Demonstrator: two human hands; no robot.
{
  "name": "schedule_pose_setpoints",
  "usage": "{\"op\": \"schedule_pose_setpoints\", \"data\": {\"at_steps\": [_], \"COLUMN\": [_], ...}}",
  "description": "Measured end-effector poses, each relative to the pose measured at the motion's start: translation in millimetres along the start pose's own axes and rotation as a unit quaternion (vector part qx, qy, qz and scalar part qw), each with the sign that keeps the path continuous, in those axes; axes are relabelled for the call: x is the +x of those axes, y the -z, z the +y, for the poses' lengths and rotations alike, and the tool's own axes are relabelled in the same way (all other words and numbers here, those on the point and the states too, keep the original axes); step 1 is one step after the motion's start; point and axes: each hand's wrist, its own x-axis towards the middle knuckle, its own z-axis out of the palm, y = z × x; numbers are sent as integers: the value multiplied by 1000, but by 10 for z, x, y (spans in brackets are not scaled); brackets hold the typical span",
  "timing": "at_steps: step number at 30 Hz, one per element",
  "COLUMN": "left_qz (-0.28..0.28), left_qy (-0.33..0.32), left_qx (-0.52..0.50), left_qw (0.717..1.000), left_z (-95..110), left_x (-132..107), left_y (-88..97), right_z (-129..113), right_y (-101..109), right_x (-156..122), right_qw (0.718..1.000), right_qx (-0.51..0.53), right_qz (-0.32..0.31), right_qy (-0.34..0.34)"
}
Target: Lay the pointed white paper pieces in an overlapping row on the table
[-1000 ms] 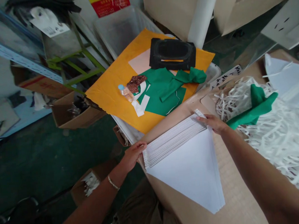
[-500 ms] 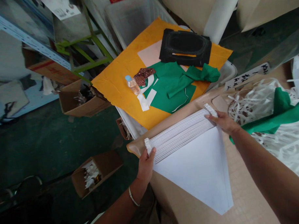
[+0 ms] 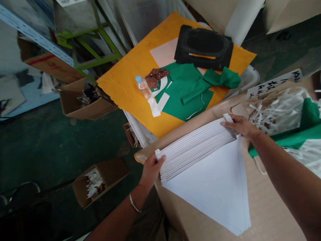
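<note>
A fanned stack of white triangular sheets (image 3: pixel 209 175) lies on a brown cardboard surface (image 3: pixel 266 208), points toward me. My left hand (image 3: pixel 151 167) grips the stack's left corner, fingers curled over the staggered edges. At the right corner, my right hand (image 3: pixel 238 126) rests with fingers pressed flat on the edges. A thin bracelet circles my left wrist.
Beyond the stack lies an orange sheet (image 3: pixel 130 79) with green fabric (image 3: pixel 193 87), a small bottle (image 3: pixel 144 87), white strips and a black tray (image 3: pixel 204 48). White paper shreds (image 3: pixel 286 112) and green cloth (image 3: pixel 308 127) pile at right. Open cartons (image 3: pixel 99 180) stand on the dark green floor.
My left hand slid from the stack's side to grip its left corner. The view shifted, so the stack sits a little more to the right.
</note>
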Motion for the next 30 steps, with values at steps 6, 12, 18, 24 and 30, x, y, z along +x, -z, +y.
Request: {"op": "schedule_pose_setpoints", "data": {"at_steps": [6, 12, 18, 24, 30], "left_qz": [-20, -1, -10, -17, -63], "left_qy": [-32, -60, -56, -57, -56], "left_qx": [111, 158, 152, 154, 120], "left_qw": [993, 986, 987, 986, 989], "left_z": [37, 67, 87, 84, 53], "left_x": [186, 100, 126, 138, 159], "left_y": [120, 93, 94, 117, 167], "right_z": [-46, -212, -351, -88, -7], "right_y": [43, -169, -1136, -1431, -1448], "right_x": [155, -65, -707, -1039, -1383], "right_qw": [993, 897, 810, 818, 818], "right_qx": [-116, -408, -503, -496, -493], "right_qz": [3, 127, 121, 92, 94], "right_qy": [22, 111, 276, 276, 280]}}
